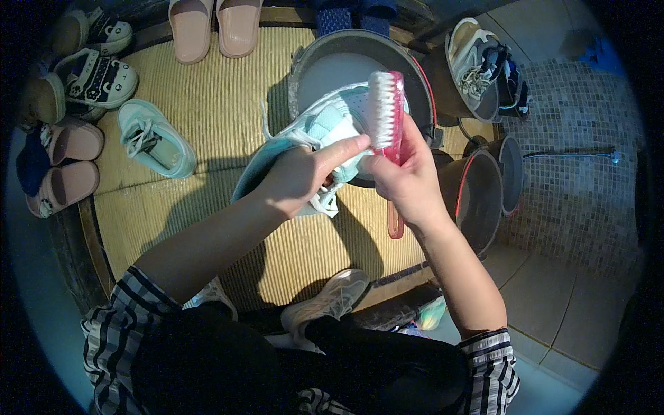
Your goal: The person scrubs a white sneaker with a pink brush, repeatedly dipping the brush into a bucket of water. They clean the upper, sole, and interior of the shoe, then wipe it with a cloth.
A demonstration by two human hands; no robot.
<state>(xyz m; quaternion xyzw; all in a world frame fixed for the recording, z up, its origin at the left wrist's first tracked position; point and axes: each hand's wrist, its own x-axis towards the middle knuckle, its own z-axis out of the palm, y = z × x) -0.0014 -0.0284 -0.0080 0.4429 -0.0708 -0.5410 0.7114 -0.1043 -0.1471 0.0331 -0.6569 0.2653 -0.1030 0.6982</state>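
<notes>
My left hand [306, 171] grips a mint-green and white sneaker [332, 111], my thumb lying along its tongue. White laces [327, 202] hang loose below the hand. In my right hand [407, 176] is a scrub brush [397, 116] with a pink back and white bristles. Its bristles face left beside the shoe's toe, and the handle points down. Whether bristles and shoe touch, I cannot tell. Just beyond the shoe stands a black bucket [298, 67] holding cloudy greyish water [337, 65]; the shoe partly hides it.
A matching mint sneaker [155, 140] rests on the ribbed mat [218, 104] at left. Pink slippers [239, 26] sit at the back, more footwear [98, 78] at far left. On the right are a bucket with shoes [472, 62] and another black bucket [480, 197] beside mosaic tiles [570, 124].
</notes>
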